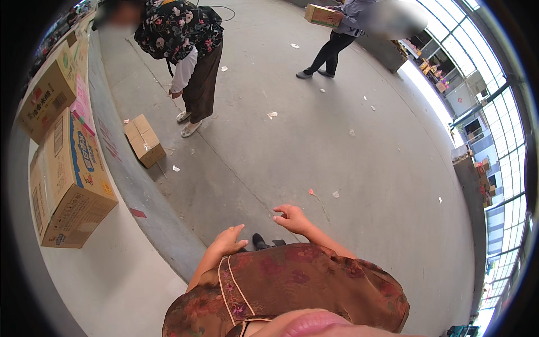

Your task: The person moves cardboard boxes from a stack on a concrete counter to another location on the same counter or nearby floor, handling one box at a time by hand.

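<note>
Both of my hands hang in front of my body over the concrete floor (303,147), holding nothing. My left hand (230,241) has thumb and fingers apart, near the edge of a low ledge (151,219). To its right, my right hand (291,218) is half curled with a gap between thumb and fingers. One dark shoe (259,241) shows between the hands. A large printed cardboard box (78,210) stands on the pale surface to the left, out of reach of my left hand. A smaller closed cardboard box (144,140) lies on the floor beyond the ledge.
A person in a floral top (181,33) bends near the small box. Farther off, another person (337,42) carries a carton (321,16). More cardboard boxes (48,94) line the left side. Paper scraps and a small red item (311,192) lie on the floor.
</note>
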A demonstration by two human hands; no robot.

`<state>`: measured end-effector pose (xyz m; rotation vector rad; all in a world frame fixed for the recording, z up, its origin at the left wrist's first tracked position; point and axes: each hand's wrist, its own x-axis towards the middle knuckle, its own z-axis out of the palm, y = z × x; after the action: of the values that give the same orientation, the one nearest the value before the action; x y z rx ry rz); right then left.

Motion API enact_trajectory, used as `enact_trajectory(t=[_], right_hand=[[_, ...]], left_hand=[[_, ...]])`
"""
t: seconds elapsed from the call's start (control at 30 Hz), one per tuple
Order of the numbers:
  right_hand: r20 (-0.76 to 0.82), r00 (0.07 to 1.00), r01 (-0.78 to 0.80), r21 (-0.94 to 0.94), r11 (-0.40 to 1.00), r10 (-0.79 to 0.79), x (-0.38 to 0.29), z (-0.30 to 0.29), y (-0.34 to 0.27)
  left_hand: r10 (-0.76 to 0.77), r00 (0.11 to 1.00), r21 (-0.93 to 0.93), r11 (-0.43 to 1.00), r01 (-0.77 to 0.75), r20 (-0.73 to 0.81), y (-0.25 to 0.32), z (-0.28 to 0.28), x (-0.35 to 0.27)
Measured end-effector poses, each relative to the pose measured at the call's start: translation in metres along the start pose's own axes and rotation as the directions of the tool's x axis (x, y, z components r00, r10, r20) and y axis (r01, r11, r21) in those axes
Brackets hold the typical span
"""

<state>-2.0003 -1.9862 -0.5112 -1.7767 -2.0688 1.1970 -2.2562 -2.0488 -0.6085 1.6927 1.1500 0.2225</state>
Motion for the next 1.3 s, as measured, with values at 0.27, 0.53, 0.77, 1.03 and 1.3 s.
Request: enact_trajectory(t=[0.27, 0.53, 0.77, 1.03, 1.3], right_hand=[[-0.068, 0.997, -0.016, 0.159, 0.987, 0.027, -0.036, 0.027, 0.066], [-0.081, 0.995, 0.077, 0.273, 0.959, -0.057, -0.007, 0.024, 0.069], [-0.088, 0.993, 0.103, 0.262, 0.960, -0.082, -0.006, 0.012, 0.079], [-0.127, 0.985, 0.151, 0.273, 0.950, -0.120, 0.011, -0.002, 0.074], [-0.179, 0.975, 0.175, 0.266, 0.948, -0.129, 0.007, -0.002, 0.068]], left_hand=[[-0.021, 0.980, 0.225, 0.972, 0.067, -0.200, 0.021, -0.038, 0.001], [-0.053, 0.992, 0.090, 0.994, 0.064, -0.118, 0.051, -0.034, -0.011], [-0.021, 0.975, 0.187, 0.980, 0.064, -0.221, 0.045, -0.027, -0.014], [0.007, 0.974, 0.185, 0.982, 0.036, -0.226, 0.062, -0.034, -0.012], [-0.006, 0.978, 0.191, 0.981, 0.046, -0.207, 0.066, -0.045, -0.016]])
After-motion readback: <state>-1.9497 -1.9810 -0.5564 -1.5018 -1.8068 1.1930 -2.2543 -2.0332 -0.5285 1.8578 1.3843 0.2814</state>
